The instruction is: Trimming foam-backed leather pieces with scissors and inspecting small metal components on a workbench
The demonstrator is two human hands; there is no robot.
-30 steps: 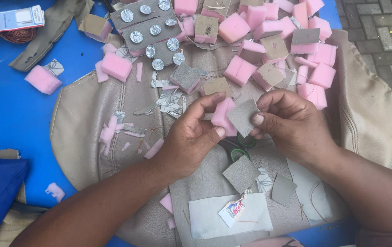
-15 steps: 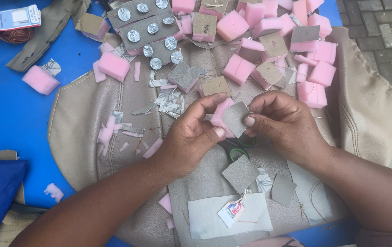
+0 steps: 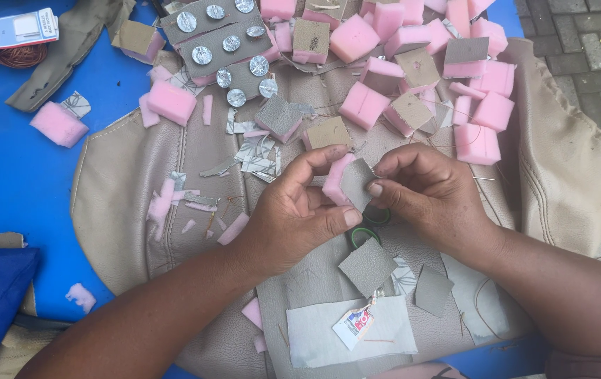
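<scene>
Behind grey square (image 3: pixel 358 184), pink foam (image 3: pixel 333 180) half-hidden.

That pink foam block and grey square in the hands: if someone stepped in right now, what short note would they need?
Left hand: pinches a pink foam block between thumb and fingers.
Right hand: presses a grey square against the block's face.
Done: many blocks already topped with squares lie in the pile above the hands, on the beige cover.
Left: bare pink blocks in the pile; loose grey squares lie below the hands.
</scene>
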